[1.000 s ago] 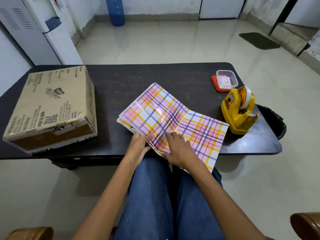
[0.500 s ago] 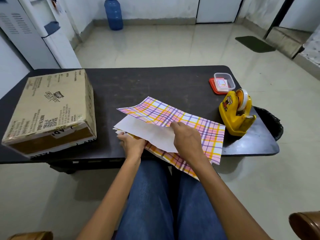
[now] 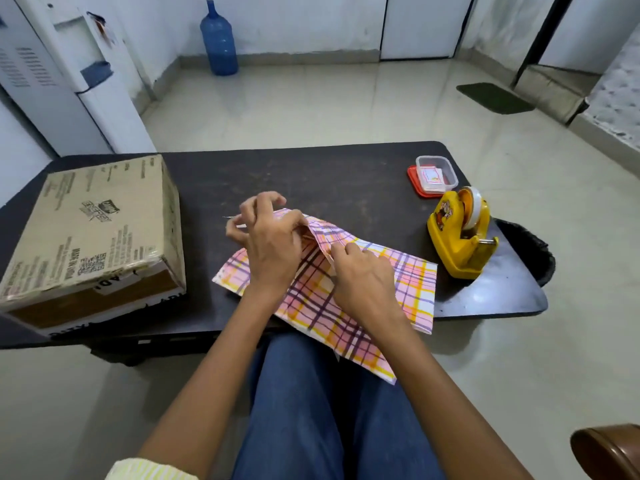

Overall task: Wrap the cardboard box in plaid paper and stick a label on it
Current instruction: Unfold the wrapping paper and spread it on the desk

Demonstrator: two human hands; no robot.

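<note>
The folded plaid paper [image 3: 408, 282], pink with yellow and purple stripes, lies at the table's near edge and overhangs my lap. My left hand [image 3: 268, 242] pinches and lifts a layer of it at the far left corner. My right hand [image 3: 363, 282] grips a fold near the middle of the sheet. The cardboard box [image 3: 93, 230] stands apart on the left side of the table. A clear tub with labels [image 3: 434, 176] rests on a red lid at the far right.
A yellow tape dispenser [image 3: 460, 237] stands right of the paper on the dark table [image 3: 329, 178]. A black bin [image 3: 526, 251] sits by the table's right edge. Beyond are a blue water bottle [image 3: 219, 41], a white dispenser [image 3: 86, 74] and a brown chair arm [image 3: 609, 452].
Both hands moved up from the near edge of the paper. The left hand now lifts a layer at the far corner, and the white underside shown half a second ago is hidden.
</note>
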